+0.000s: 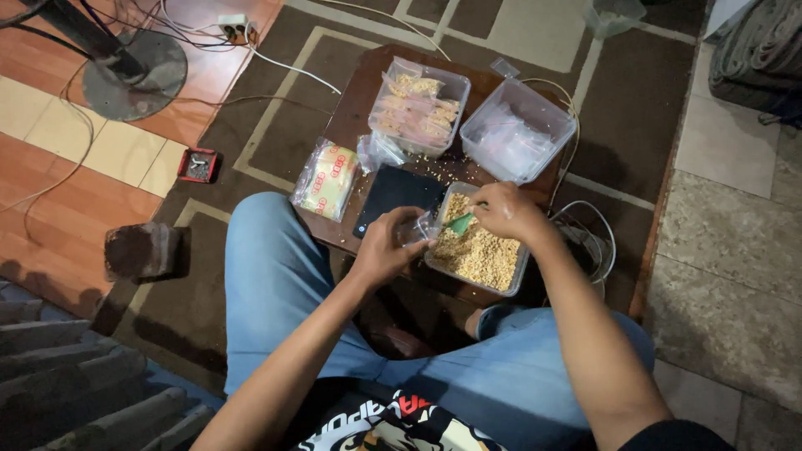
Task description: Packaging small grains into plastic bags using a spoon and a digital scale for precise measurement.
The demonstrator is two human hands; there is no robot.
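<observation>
Fingers of the left hand [386, 244] pinch a clear bag [418, 227] at the grain tub [520, 269] rim, right hand [504, 210] gripping a green scoop [459, 222].

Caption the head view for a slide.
Right hand dips green scoop into tub of nuts; left hand holds small clear bag.

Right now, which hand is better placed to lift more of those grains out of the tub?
The right hand, probably. It already grips the green scoop just over the grains in the tub. The left hand is busy holding a small clear bag beside the tub's edge.
</observation>
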